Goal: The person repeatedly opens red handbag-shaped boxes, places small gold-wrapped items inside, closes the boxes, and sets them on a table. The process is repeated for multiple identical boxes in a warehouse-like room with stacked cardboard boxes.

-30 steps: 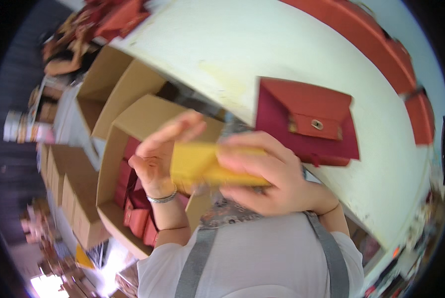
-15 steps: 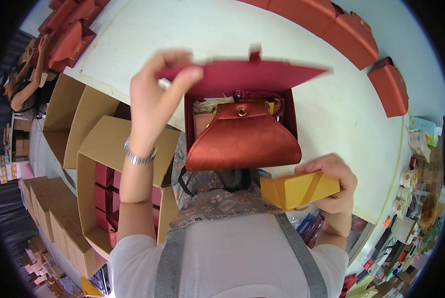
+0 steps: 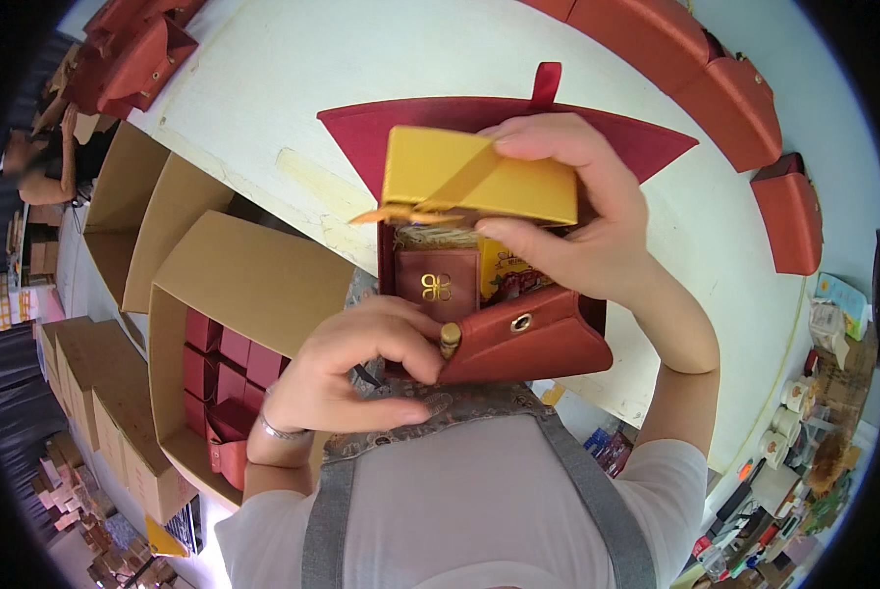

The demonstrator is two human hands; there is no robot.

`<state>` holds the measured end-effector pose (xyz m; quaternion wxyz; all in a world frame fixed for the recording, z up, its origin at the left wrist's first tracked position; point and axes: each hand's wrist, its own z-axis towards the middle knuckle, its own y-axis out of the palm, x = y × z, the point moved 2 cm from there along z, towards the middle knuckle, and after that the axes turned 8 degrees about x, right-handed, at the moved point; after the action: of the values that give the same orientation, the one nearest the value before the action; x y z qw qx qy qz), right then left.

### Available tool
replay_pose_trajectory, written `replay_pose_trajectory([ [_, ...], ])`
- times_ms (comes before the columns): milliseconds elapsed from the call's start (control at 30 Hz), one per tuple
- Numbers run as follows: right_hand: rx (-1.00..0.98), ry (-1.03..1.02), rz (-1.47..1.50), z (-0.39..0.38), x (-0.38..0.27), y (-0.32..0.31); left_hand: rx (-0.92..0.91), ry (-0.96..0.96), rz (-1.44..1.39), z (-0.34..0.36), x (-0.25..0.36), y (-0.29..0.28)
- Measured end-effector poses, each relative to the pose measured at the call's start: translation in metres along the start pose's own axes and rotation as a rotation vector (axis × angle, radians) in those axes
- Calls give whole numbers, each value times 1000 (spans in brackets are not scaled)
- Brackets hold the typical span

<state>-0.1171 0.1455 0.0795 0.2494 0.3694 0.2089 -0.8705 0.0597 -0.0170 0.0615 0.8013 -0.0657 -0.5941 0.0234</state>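
Note:
My right hand point(image 3: 592, 196) grips a gold gift box point(image 3: 459, 172) with an orange ribbon, thumb on the near side and fingers over the top. It is held above an opened red leather-look box point(image 3: 597, 319), partly covering its contents. Inside are a dusky-pink square packet point(image 3: 437, 285) with a gold emblem, a yellow packet point(image 3: 504, 265) and pale shredded filler. The box's front flap point(image 3: 528, 339), with a metal eyelet, leans outward. My left hand point(image 3: 361, 363) is at the near left corner, thumb and bent fingers apart, index fingertip beside a small gold-topped item point(image 3: 450, 339).
Left of the table point(image 3: 263, 88), an open carton point(image 3: 248, 270) holds several dark-red boxes point(image 3: 234, 348). More cartons point(image 3: 135, 442) stand behind it. Finished-looking red boxes point(image 3: 656, 59) line the far edge. A person point(image 3: 52, 177) works at the far left. Rolls and tools point(image 3: 778, 432) lie at right.
My right hand has brought the gold box from the lower right up over the red box. My left hand has left the lid, which now lies back, and come down to the near left corner.

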Motion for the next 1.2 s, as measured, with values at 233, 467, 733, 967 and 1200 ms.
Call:
replay_pose_trajectory([
  [233, -217, 102, -89, -20, 3, 27, -561, -400, -360, 7, -17, 28],
  [467, -46, -160, -317, -21, 1, 49, -344, -237, 1416, 13, -57, 60],
  [733, -74, -202, -344, -25, 8, 49, 102, 43, 1296, -3, -87, 67],
  [967, -122, -115, -341, -23, 13, 45, 10, 46, 1317, -2, -85, 65],
  [1200, -294, -8, -334, -43, 19, 32, 21, 177, 1160, -14, -68, 58],
])
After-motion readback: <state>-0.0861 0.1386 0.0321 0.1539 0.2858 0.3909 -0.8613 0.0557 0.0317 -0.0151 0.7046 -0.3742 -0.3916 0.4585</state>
